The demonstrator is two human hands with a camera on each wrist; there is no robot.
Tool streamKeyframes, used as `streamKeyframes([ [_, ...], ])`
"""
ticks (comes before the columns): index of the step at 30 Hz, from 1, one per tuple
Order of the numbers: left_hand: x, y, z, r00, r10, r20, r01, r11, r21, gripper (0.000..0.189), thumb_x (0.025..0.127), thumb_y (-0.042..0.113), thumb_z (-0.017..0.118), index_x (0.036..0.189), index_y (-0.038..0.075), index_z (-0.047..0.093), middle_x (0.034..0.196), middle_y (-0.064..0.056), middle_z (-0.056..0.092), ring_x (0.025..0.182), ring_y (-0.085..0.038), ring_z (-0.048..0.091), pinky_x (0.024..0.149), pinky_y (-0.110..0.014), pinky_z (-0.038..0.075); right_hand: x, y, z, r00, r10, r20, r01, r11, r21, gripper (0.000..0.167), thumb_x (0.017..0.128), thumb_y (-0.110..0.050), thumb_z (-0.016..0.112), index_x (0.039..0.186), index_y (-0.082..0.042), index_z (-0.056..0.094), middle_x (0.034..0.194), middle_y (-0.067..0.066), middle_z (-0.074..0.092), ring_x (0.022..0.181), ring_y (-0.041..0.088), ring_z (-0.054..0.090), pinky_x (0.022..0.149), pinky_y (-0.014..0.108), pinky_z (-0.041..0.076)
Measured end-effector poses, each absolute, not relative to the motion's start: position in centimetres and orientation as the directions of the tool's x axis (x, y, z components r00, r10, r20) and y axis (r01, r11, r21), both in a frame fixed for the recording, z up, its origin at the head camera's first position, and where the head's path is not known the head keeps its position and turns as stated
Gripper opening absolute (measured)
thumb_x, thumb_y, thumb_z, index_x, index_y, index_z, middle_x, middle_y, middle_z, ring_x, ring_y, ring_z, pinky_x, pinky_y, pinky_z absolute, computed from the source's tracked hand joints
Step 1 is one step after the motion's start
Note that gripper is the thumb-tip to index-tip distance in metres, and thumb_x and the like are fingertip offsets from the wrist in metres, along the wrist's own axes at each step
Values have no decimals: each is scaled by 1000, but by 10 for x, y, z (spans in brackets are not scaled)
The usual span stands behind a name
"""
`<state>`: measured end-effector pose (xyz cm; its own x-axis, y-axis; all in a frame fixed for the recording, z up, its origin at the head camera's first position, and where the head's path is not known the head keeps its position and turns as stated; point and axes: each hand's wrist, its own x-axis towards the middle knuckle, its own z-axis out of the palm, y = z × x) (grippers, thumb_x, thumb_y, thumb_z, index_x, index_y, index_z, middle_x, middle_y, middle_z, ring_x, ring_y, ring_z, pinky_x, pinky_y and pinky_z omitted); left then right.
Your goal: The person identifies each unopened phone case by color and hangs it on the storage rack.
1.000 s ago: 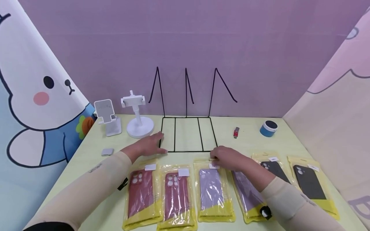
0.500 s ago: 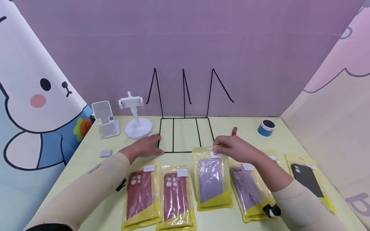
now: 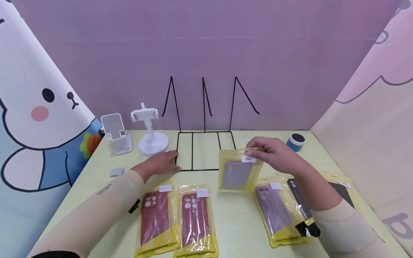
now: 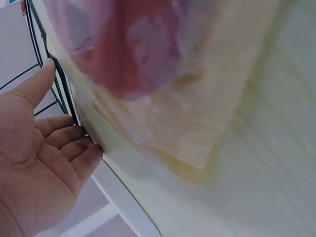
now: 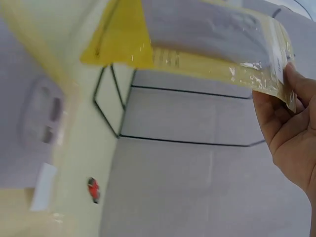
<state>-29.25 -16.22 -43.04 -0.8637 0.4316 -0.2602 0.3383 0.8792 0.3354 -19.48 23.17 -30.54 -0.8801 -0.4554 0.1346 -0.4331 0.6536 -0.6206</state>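
Thumb and fingertips of the right hand (image 3: 276, 154) grasp the top edge of a lilac-case packet (image 3: 238, 175), just beside its white label (image 3: 248, 159), probably because that thin margin is easier to pinch than the case inside. Held from there, the packet hangs roughly upright before the near right corner of the black wire rack (image 3: 192, 152); whether its lower end touches the surface (image 3: 237, 225) cannot be told. The left hand (image 3: 157, 164) grasps nothing: its loosely extended fingers lie against the rack's left side, seemingly to steady a frame light enough to shift. Near the person, two red-case packets (image 3: 195, 218) lie flat, labels at the far end, as does a second lilac-case packet (image 3: 275, 211) to the right, which leaves each top edge within reach. A white round-based stand (image 3: 153, 144) and a blue jar (image 3: 295, 143) sit farther back, left and right of the rack, apparently out of both hands' way.
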Motion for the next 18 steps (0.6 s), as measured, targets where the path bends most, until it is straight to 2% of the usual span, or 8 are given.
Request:
streamKeyframes([
  [6, -293, -162, -431, -863, 423, -275, 327, 884, 334, 80, 93, 49, 62, 153, 6, 32, 160, -17, 25, 146, -39, 27, 120, -51, 25, -198, 242, -283, -868, -408, 281, -493, 657, -570, 13, 100, -25, 58, 104, -17, 67, 89, 0, 67, 76, 18, 60, 67, 27, 53],
  [10, -293, -162, -432, -863, 417, -286, 318, 887, 334, 79, 93, 49, 61, 154, 8, 31, 161, -16, 24, 147, -38, 25, 120, -50, 24, -203, 248, -272, -869, -340, 361, -495, 634, -595, 13, 99, -21, 59, 104, -11, 67, 87, 2, 67, 73, 16, 61, 65, 24, 52],
  [14, -292, -161, -431, -860, 419, -289, 320, 887, 334, 79, 94, 48, 61, 154, 7, 31, 161, -17, 24, 147, -39, 25, 120, -51, 24, -211, 254, -264, -874, -264, 408, -480, 603, -638, 15, 99, -20, 60, 104, -8, 67, 87, 4, 67, 71, 15, 62, 62, 21, 51],
  [18, -292, -161, -431, -856, 433, -281, 338, 882, 329, 78, 94, 47, 61, 153, 5, 32, 160, -19, 24, 146, -39, 26, 120, -51, 24, -221, 257, -259, -888, -215, 408, -447, 612, -652, 21, 100, -28, 58, 107, -10, 67, 94, 4, 67, 76, 17, 62, 64, 20, 51],
])
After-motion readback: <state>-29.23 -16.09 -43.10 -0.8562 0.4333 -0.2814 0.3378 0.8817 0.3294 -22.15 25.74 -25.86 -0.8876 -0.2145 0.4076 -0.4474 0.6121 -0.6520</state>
